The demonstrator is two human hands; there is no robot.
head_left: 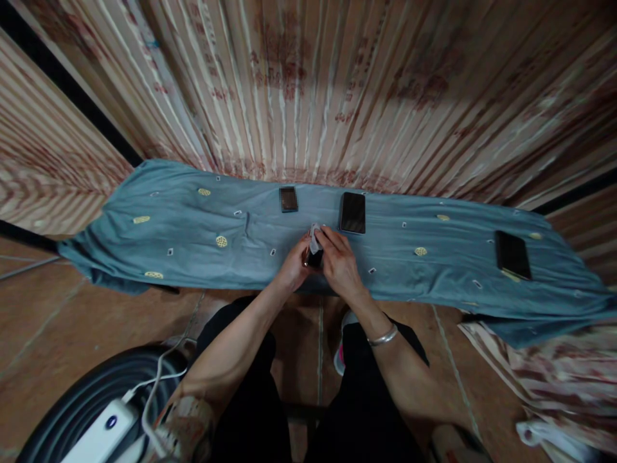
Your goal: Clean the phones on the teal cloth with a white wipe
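Note:
A dark, glossy phone (pixel 314 260) with a copper-coloured edge is gripped in my left hand (pixel 293 267), just above the front edge of the covered table. My right hand (pixel 339 262) pinches a crumpled white wipe (pixel 315 240) against the upper part of the phone. Both hands are close together, and their fingers hide much of the phone. Beyond my right hand lies a black, flat phone-like device (pixel 353 213). A smaller dark square item (pixel 288 199) rests farther back, to the left of it.
A blue-green cloth (pixel 250 257) with yellow prints covers the long table. Another black flat device (pixel 513 255) lies near its right end. Pleated curtains (pixel 308 83) hang behind. At lower left, a white power bank (pixel 103 432) with a cable sits by a black coiled hose (pixel 62 408).

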